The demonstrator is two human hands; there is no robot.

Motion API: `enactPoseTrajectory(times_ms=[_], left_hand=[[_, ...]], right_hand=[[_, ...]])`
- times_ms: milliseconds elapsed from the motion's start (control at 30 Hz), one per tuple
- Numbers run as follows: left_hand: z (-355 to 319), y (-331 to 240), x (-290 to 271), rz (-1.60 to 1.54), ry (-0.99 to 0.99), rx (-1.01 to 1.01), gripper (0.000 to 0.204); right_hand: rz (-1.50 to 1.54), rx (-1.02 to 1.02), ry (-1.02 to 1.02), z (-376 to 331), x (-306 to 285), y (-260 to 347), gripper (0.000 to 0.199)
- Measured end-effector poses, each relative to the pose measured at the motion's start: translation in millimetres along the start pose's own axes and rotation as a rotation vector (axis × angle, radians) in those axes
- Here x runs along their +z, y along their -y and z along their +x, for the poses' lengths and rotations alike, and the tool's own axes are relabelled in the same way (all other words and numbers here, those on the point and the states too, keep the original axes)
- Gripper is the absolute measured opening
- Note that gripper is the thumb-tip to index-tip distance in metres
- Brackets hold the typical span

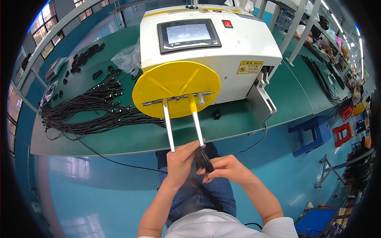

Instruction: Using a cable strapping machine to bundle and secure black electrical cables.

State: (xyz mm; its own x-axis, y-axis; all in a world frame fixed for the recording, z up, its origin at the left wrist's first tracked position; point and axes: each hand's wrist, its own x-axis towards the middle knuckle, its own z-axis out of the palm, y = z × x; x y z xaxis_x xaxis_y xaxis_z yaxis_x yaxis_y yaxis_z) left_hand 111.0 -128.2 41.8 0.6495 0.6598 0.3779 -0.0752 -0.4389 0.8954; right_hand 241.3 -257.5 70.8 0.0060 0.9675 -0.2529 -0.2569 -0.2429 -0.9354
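Note:
A coil of black cable hangs just below the tip of the right-hand metal rod, in front of my lap. My left hand is closed on the coil's upper left side, its fingertips close to the rod's end. From the right, my right hand curls its fingers round the coil's lower part. The two rods stick out toward me from a yellow round plate on the front of a white winding machine. Some fingers of my left hand are hidden.
Behind the plate, the machine carries a screen and a red switch. Many black cables lie in a heap on the green table at left. A blue stool stands at right. One cable droops over the table edge.

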Motion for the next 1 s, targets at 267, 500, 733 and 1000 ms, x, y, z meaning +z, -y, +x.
enactPoseTrajectory(times_ms=[267,500,733,1000], left_hand=[[1,-1,-11,0.036,0.115,0.166,0.034],[1,-20,-17,0.439,0.242,0.221,0.054],[-10,-6,-9,0.453,0.215,0.236,0.052],[-11,-3,-11,0.294,0.408,0.100,0.046]], right_hand=[[0.166,-0.098,0.003,-5,6,-13,0.018],[0.085,0.044,-0.010,4,-10,-7,0.022],[0.057,0.115,-0.064,5,-6,-7,0.026],[0.009,0.137,-0.099,2,-7,-11,0.028]])
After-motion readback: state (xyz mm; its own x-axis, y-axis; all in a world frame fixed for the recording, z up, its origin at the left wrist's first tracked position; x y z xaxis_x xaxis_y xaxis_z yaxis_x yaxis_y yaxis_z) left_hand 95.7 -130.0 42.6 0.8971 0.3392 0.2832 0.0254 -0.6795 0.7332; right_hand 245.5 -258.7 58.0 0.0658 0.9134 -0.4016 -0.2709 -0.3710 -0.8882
